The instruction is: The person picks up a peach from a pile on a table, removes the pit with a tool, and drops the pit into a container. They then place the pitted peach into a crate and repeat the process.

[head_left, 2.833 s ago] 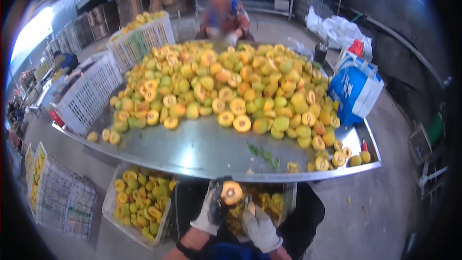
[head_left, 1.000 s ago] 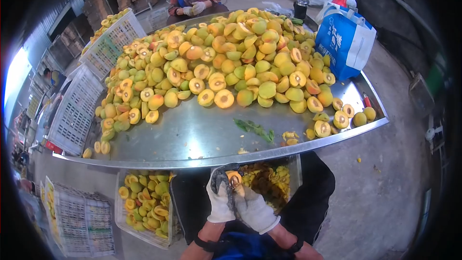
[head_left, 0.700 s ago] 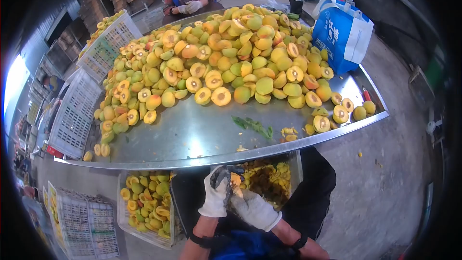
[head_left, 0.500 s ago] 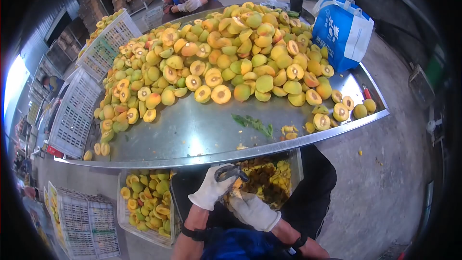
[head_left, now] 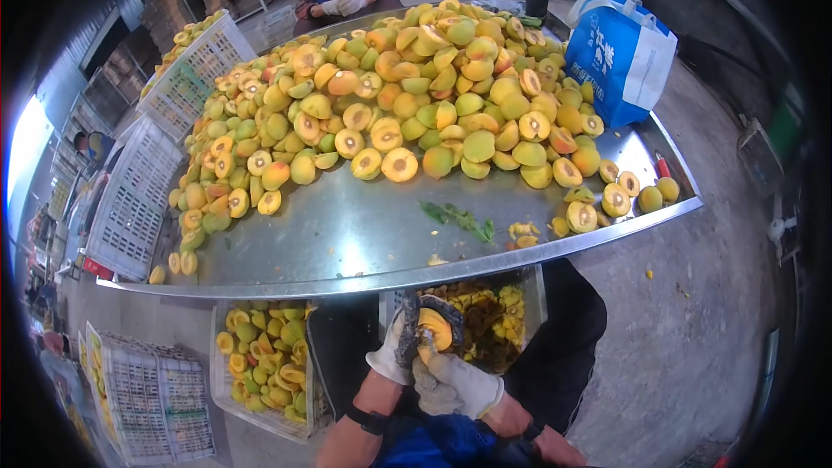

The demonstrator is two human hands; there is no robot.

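My left hand (head_left: 394,348), in a white glove with dark, stained fingers, is closed around a peach half (head_left: 438,326) with its orange flesh facing up. My right hand (head_left: 461,383), in a whitish glove, is shut just below, its fingertips at the near edge of the fruit. A small greyish tip shows between the right fingers and the flesh; what it belongs to is hidden. Both hands are above my lap, close to a crate (head_left: 539,303) of yellow scraps and browned pulp under the table's front edge.
The metal table (head_left: 303,238) carries a heap of halved peaches (head_left: 416,113), some leaves (head_left: 459,221) and a blue-white bag (head_left: 617,61). A dark cup (head_left: 536,2) stands behind. Left of my legs is a crate of peach halves (head_left: 269,355). Across the table sits a person with gloved hands (head_left: 345,5).
My left hand has turned and moved slightly right and down, so the peach half now shows plainly. My right hand stays close beside it. The view has shifted slightly.
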